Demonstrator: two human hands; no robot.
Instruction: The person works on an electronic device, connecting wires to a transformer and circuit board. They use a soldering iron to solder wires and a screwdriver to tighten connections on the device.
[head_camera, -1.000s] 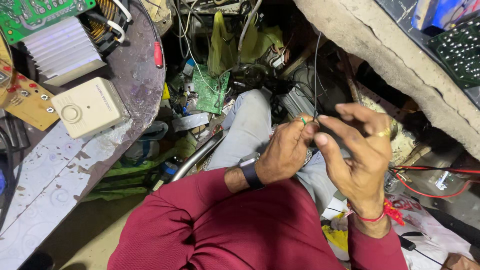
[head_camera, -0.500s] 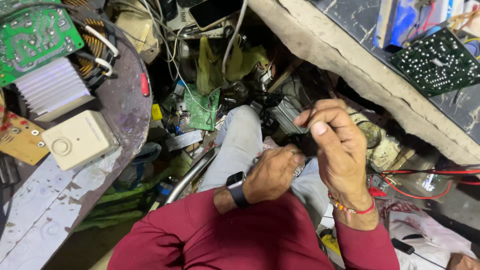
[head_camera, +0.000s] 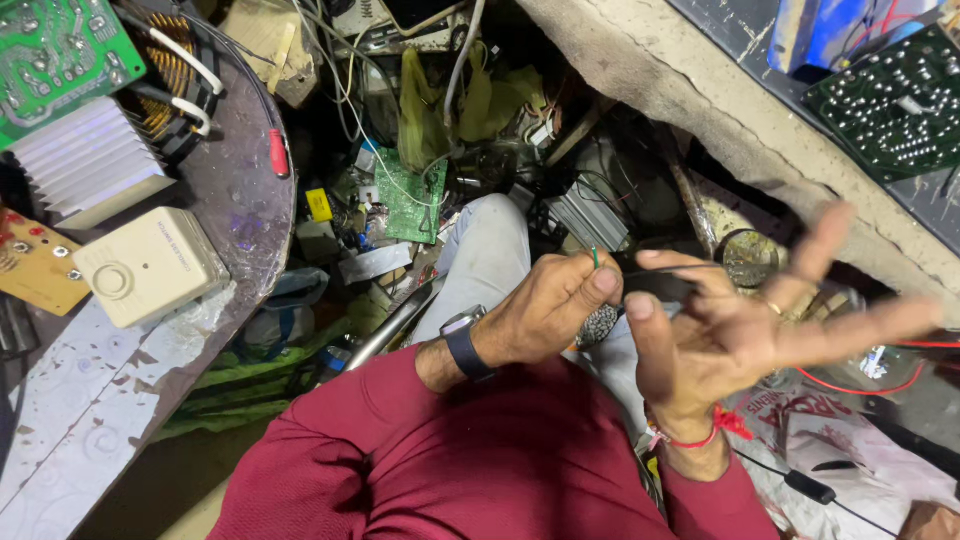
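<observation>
Since half a second earlier the right hand (head_camera: 740, 335) had spread its fingers wide, its grip released, palm up just right of the left hand's grip; the left hand (head_camera: 550, 315) was clenched, pinching a thin green wire (head_camera: 596, 257) between thumb and forefinger; a small dark part (head_camera: 655, 285) lay between the two hands, touching the right thumb; far left of the grip, a cream plastic box (head_camera: 150, 265) and a finned heat sink (head_camera: 85, 165) sat on the counter (head_camera: 90, 400).

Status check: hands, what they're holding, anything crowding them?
Left hand pinching thin green wire. Right hand open, fingers spread, touching small dark part. Green circuit board and loose cables below, clear of the hands.
</observation>
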